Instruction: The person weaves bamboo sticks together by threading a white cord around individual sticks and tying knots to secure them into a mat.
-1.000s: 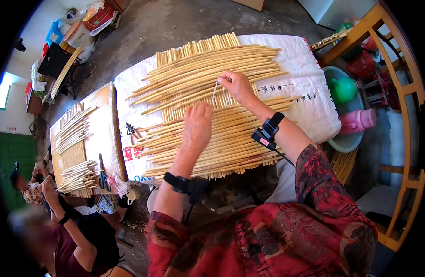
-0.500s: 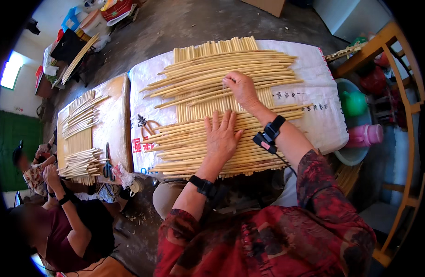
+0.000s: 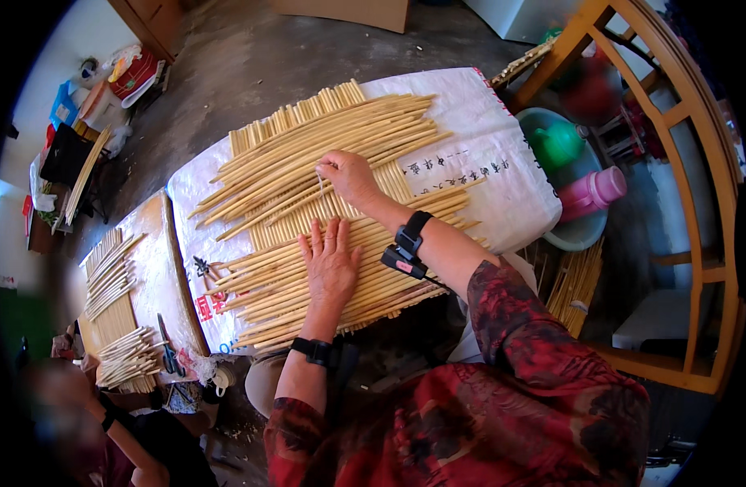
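My left hand [image 3: 332, 268] lies flat, fingers spread, on a row of pale reed-like sticks [image 3: 263, 304] along the near side of the table. My right hand [image 3: 352, 180] is closed in a pinch on a thin whitish string [image 3: 321, 185], which hangs from the fingertips toward the sticks. A second batch of long sticks [image 3: 332, 122] lies crosswise on the far side. Beneath both batches runs a mat of sticks [image 3: 393, 183] set side by side, showing in the gap between them. Where the string's lower end goes is too fine to make out.
White sheeting [image 3: 503, 195] covers the table. At left, another table [image 3: 150, 235] bears similar sticks and scissors [image 3: 169, 357], with a co-worker's arm [image 3: 137, 446] beside it. A basin [image 3: 580, 231] holding a pink container [image 3: 592, 191] and a wooden frame [image 3: 685, 187] stand at right.
The view has turned, so the table appears tilted and farther left. My right hand keeps its pinch, with the string now visible below it. My left hand still lies flat on the near sticks.
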A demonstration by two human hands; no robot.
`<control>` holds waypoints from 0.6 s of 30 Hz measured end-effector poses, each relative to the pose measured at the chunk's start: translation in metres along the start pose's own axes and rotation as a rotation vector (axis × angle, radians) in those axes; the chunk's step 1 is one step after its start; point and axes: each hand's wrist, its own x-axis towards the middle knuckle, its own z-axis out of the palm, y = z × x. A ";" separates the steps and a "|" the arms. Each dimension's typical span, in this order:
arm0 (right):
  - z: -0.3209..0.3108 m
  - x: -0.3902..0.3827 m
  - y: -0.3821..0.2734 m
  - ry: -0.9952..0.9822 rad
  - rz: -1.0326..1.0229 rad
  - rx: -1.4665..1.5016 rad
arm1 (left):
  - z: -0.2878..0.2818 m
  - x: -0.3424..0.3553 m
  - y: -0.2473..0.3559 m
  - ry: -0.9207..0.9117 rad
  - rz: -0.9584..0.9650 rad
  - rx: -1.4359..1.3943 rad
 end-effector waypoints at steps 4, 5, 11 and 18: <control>-0.025 0.009 0.010 -0.110 -0.214 -0.316 | 0.002 0.001 0.004 0.020 0.011 -0.011; -0.035 0.012 0.007 -0.186 -0.235 -0.441 | 0.002 0.001 0.003 0.024 0.007 -0.010; -0.100 -0.005 -0.029 -0.408 -0.296 -0.887 | 0.000 -0.001 0.002 0.057 0.003 -0.003; -0.128 -0.033 -0.027 -0.458 -0.345 -0.989 | 0.003 -0.004 0.000 0.072 -0.003 0.019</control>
